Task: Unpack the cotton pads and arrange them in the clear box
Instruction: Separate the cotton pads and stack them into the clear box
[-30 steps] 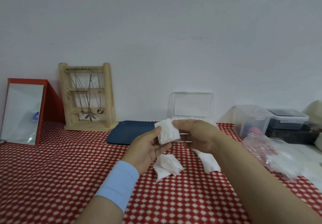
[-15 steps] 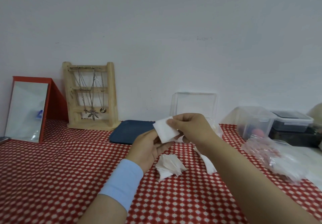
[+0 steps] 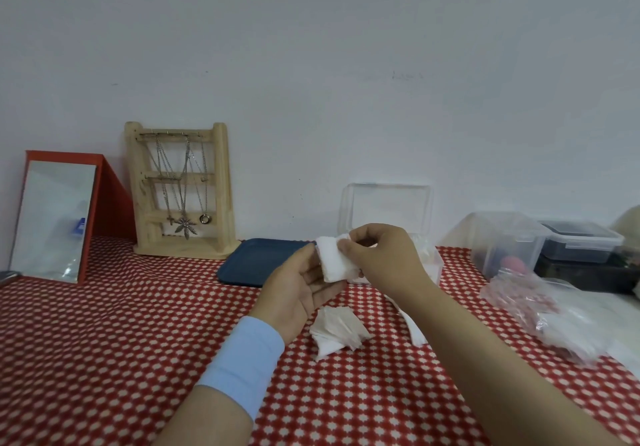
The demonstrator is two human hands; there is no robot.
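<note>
The left hand [image 3: 298,289] is gripping the cotton pads [image 3: 334,262] from below, the right hand [image 3: 384,258] pinching their top edge — the clear box [image 3: 435,267] is sitting just behind, nearest the right hand.

One wide-angle head-worn view, forward and slightly down across the near table [image 3: 104,341] toward the back wall [image 3: 311,47].

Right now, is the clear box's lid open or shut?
Open: the lid stands upright at the back of the clear box, behind the held cotton pads.
</note>
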